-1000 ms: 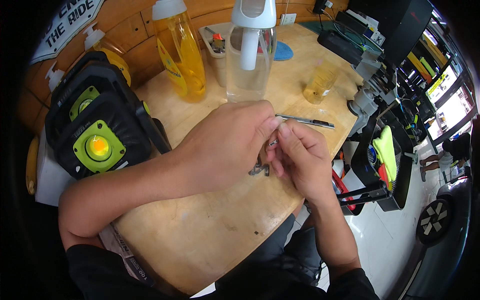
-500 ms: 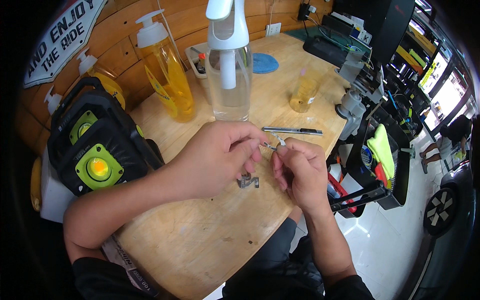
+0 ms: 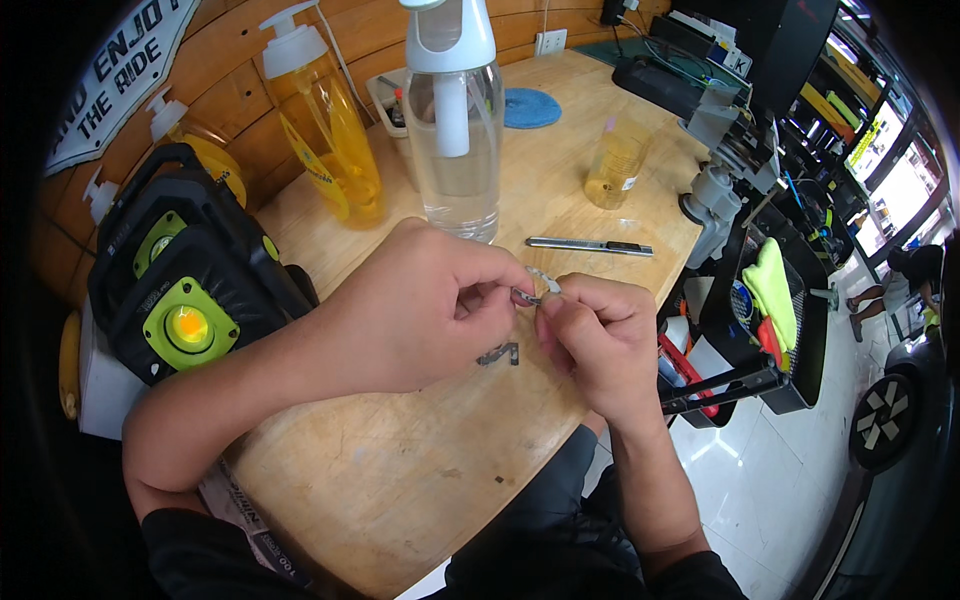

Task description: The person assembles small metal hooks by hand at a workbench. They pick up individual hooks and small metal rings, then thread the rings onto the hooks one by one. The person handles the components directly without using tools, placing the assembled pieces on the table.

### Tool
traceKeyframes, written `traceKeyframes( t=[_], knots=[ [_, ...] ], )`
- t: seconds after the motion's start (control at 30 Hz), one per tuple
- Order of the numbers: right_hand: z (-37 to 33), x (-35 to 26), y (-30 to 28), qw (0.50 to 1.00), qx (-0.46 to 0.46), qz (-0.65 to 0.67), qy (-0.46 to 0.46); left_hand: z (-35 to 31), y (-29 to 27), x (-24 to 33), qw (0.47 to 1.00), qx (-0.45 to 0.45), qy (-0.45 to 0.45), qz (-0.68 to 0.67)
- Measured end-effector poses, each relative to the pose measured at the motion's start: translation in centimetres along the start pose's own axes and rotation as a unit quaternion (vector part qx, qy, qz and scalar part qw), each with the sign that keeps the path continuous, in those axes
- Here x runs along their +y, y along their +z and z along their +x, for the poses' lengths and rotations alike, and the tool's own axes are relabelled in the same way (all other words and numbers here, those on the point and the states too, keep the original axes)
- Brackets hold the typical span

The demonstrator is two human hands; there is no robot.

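My left hand (image 3: 430, 310) and my right hand (image 3: 605, 345) meet over the wooden table, each with thumb and index finger pinched. Between their fingertips is a small, narrow, pale strip (image 3: 546, 281), curved into an arc, with a darker end at the left fingertips. What the strip is made of is too small to tell. Just below the hands, a dark grey angular cut-out piece (image 3: 514, 354) lies on the table, partly behind my left fingers. A slim silver-and-black utility knife (image 3: 590, 246) rests beyond my right hand, apart from it.
A water jug (image 3: 455, 150) and yellow pump bottles (image 3: 335, 150) stand at the back. A black-and-green work light (image 3: 185, 270) is at the left. A yellowish cup (image 3: 612, 170) and blue round pad (image 3: 530, 108) sit farther back. A black tool tray (image 3: 790, 375) stands right of the table edge (image 3: 540, 455).
The left fingers have closed in on the strip's dark end, and the strip now arcs between both hands. The whole view has shifted slightly.
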State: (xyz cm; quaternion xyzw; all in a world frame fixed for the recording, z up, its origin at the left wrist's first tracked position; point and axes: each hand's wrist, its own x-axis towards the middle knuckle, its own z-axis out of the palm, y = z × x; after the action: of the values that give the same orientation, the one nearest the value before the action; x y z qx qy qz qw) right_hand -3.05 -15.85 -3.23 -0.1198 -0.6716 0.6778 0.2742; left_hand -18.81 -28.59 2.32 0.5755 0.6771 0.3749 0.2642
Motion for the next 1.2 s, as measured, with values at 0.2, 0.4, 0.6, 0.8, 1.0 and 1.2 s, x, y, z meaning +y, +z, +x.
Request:
traceKeyframes(
  t=[0.2, 0.4, 0.6, 0.8, 1.0, 1.2],
  knots=[
    [0.0, 0.1, 0.0, 1.0, 0.007, -0.01, -0.009, 0.1, 0.6, -0.7, 0.996, 0.035, 0.048, -0.068],
    [0.0, 0.0, 0.0, 1.0, -0.003, -0.013, -0.008, 0.2, -0.2, 0.0, 0.999, -0.021, -0.025, -0.04],
    [0.1, 0.4, 0.4, 0.999, 0.02, -0.014, -0.037, 0.2, -0.6, 0.7, 0.999, -0.033, -0.026, 0.016],
    [0.1, 0.2, 0.2, 0.999, 0.009, -0.011, -0.028, 0.3, -0.7, 0.3, 0.999, -0.033, -0.031, -0.018],
    [0.0, 0.0, 0.0, 1.0, -0.002, -0.001, -0.005, 0.4, -0.4, 0.1, 0.997, -0.032, -0.025, -0.061],
    [0.0, 0.0, 0.1, 1.0, -0.001, -0.01, -0.009, 0.4, -0.2, -0.1, 0.999, -0.027, 0.0, -0.019]
  ],
)
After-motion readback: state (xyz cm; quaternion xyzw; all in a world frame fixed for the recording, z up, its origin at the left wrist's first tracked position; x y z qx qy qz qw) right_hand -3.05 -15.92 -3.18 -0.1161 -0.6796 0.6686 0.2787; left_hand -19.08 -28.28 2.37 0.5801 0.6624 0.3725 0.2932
